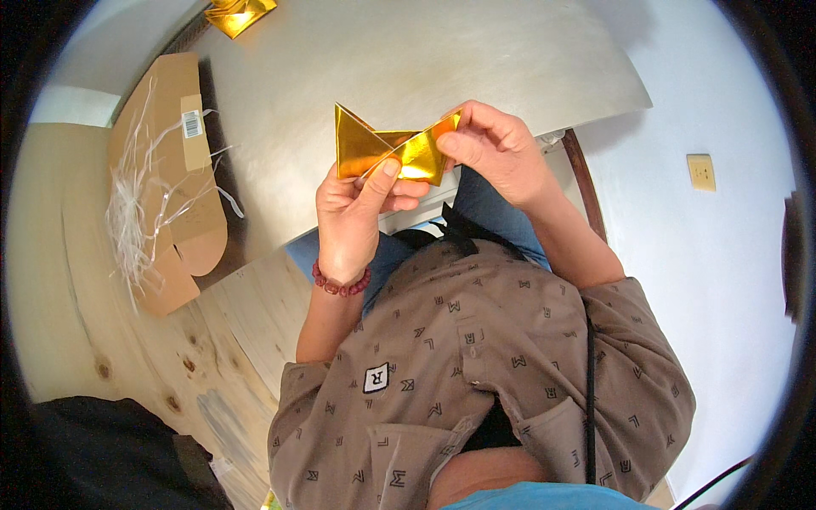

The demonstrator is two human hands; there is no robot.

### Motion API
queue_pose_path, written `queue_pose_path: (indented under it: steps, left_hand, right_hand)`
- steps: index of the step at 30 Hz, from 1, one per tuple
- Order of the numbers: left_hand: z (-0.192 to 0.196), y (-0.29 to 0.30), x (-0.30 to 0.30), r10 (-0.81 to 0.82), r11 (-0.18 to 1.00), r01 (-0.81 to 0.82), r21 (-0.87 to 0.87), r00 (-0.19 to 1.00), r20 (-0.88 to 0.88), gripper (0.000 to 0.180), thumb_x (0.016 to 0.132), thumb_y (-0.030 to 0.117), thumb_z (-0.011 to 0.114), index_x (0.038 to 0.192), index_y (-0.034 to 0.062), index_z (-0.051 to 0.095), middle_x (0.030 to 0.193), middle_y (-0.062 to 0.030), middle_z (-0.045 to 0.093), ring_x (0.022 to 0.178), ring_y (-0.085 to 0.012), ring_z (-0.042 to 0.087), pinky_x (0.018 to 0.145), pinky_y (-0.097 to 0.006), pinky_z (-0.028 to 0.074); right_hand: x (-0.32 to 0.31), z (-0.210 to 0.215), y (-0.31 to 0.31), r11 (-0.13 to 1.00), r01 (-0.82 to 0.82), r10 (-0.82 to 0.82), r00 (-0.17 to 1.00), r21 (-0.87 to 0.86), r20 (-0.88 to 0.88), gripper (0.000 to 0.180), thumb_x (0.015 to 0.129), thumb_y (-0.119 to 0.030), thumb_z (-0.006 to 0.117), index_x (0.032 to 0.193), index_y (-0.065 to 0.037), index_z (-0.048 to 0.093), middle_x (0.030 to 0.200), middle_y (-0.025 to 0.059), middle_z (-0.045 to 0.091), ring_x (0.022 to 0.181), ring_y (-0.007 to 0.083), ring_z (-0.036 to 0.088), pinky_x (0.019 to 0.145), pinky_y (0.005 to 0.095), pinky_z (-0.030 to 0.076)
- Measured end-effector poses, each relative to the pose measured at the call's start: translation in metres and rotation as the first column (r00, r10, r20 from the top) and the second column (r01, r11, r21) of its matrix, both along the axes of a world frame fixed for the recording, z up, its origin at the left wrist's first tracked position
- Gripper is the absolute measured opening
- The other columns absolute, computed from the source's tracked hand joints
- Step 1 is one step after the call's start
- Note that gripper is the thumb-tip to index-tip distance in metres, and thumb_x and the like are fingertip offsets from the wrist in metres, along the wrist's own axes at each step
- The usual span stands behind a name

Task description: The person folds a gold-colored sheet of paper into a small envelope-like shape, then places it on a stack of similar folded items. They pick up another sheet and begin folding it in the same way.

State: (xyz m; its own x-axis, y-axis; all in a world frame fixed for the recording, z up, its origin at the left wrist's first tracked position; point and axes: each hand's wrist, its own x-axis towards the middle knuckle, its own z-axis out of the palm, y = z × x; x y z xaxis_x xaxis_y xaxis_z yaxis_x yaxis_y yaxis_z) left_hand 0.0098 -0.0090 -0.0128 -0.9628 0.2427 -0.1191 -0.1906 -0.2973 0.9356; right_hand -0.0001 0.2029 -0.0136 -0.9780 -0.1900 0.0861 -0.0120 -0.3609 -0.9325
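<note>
A shiny gold paper ingot (361, 146), folded with two pointed ends that stand up, is held over the near edge of the table. My left hand (361, 200) grips it from below, the thumb pressed on the front where the folds cross and the fingers behind and under it. With thumb and fingertips, my right hand (497, 149) pinches the right-hand point. The back of the folded piece is hidden from me.
Another gold folded piece (240, 15) lies at the far left of the grey table (408, 68). Left of the table is a flattened cardboard box (183, 204) with white plastic strips (132, 212) over it. A black cloth (119, 450) is at lower left. A wall outlet (701, 172) is at right.
</note>
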Motion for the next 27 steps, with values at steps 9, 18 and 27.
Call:
queue_pose_path:
  steps: [9, 18, 27]
  left_hand:
    - [0.003, -0.008, 0.002, -0.081, 0.99, 0.066, 0.122, 0.989, 0.12, 0.023, 0.105, 0.015, 0.064, 0.121, -0.0004, 0.066, 0.109, -0.0154, 0.076, 0.088, -0.0242, 0.078, 0.07, -0.029, 0.065]
    - [-0.001, -0.015, 0.001, -0.108, 0.989, 0.09, 0.121, 0.983, 0.149, 0.02, 0.102, 0.015, 0.068, 0.118, 0.0025, 0.069, 0.107, -0.0121, 0.075, 0.083, -0.0176, 0.076, 0.065, -0.027, 0.064]
    - [-0.001, -0.018, 0.0, -0.112, 0.993, 0.115, -0.028, 0.989, 0.095, 0.016, 0.098, 0.014, 0.075, 0.109, 0.0026, 0.072, 0.088, -0.0031, 0.072, 0.068, -0.0091, 0.067, 0.057, -0.024, 0.056]
  right_hand:
    - [-0.002, 0.002, 0.012, 0.976, -0.062, 0.07, 0.997, 0.208, -0.03, 0.02, 0.098, -0.01, 0.074, 0.085, -0.002, 0.061, 0.088, 0.0006, 0.068, 0.079, 0.0042, 0.063, 0.068, 0.0224, 0.052]
    - [-0.002, 0.008, 0.016, 0.959, -0.07, 0.082, 0.996, 0.276, -0.032, 0.02, 0.097, -0.01, 0.076, 0.083, -0.004, 0.063, 0.085, 0.0011, 0.069, 0.075, 0.0047, 0.062, 0.066, 0.0223, 0.052]
    - [-0.011, -0.003, 0.02, 0.974, -0.136, 0.134, 0.991, 0.184, 0.025, 0.022, 0.099, -0.017, 0.074, 0.083, -0.005, 0.065, 0.083, 0.0021, 0.069, 0.074, 0.0077, 0.066, 0.068, 0.0238, 0.053]
